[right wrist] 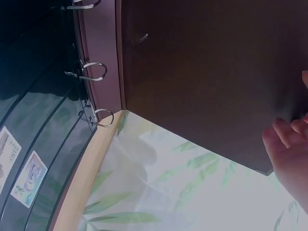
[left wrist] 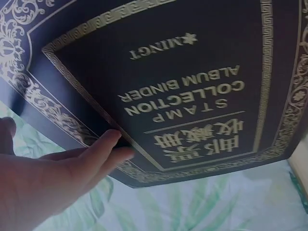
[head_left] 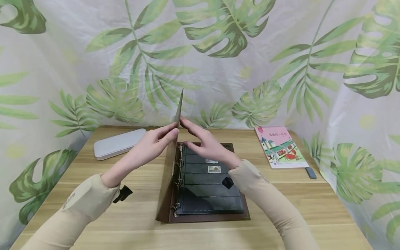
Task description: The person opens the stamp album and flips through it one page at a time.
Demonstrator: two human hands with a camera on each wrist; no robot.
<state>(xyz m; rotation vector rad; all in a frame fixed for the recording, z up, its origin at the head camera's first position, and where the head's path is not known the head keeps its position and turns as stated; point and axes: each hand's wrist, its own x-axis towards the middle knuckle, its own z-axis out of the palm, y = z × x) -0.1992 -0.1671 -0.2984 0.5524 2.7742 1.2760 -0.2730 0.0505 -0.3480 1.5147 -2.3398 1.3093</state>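
Note:
A brown stamp album (head_left: 209,218) lies on the table with its front cover (head_left: 170,163) standing nearly upright. My left hand (head_left: 147,149) touches the cover's outer face with extended fingers; gold lettering and ornate borders show there in the left wrist view (left wrist: 187,96). On the inner side, my right hand (head_left: 207,144) has its fingertips against the plain dark face of the cover, near the free edge in the right wrist view (right wrist: 291,149). Metal rings (right wrist: 94,72) hold a black pocket page (head_left: 212,201). A stamp (head_left: 214,169) sits in one strip, another stamp (head_left: 211,160) above it, partly hidden.
A pale grey case (head_left: 118,144) lies at the back left of the wooden table (head_left: 131,222). At the back right are a pink illustrated book (head_left: 281,147) and a small dark blue block (head_left: 310,173). A leaf-patterned curtain (head_left: 215,80) hangs behind the table.

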